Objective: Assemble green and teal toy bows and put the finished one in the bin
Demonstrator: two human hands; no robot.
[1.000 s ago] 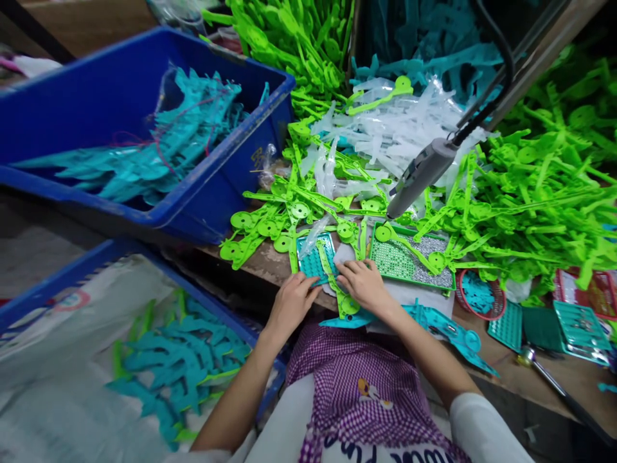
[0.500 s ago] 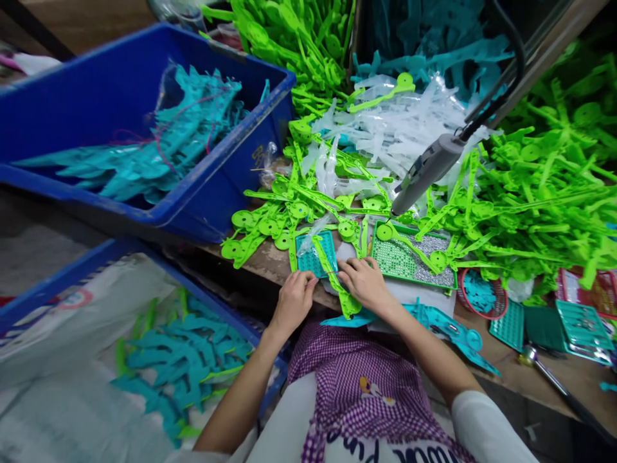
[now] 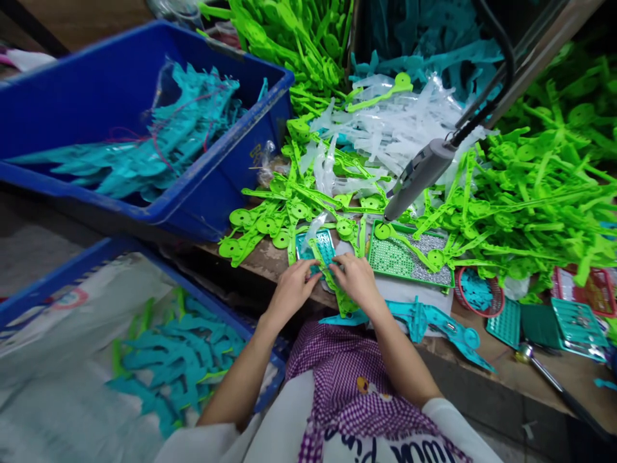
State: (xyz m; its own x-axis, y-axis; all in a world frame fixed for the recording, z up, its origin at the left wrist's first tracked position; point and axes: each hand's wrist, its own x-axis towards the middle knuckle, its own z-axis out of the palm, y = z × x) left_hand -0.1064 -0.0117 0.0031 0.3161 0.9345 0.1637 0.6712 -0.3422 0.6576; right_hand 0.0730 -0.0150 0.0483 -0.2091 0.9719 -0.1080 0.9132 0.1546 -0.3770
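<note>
A long lime-green plastic part (image 3: 345, 303) slants between my two hands, its near end by the table edge. My left hand (image 3: 293, 284) has its fingers closed at the part's left side. From the other side, my right hand (image 3: 357, 279) pinches it, fingertips bent in towards the left hand's. Any small piece between the fingertips is too small to make out. Just beyond lies a small teal tray (image 3: 324, 243) with a piece of clear plastic on it. Close to my right wrist rests a teal plastic part (image 3: 424, 316) with a pointed end.
A green tray of small metal pieces (image 3: 395, 260) lies right of my hands, under a hanging grey electric screwdriver (image 3: 419, 177). Lime-green parts (image 3: 540, 199) and translucent pieces (image 3: 380, 122) heap behind. Left stand a blue bin (image 3: 231, 145) and a lower blue crate (image 3: 108, 247). A red basket (image 3: 499, 302) sits right.
Both hands have moved slightly up along the green part, and my left hand has come in closer to it. The view has shifted a little.
</note>
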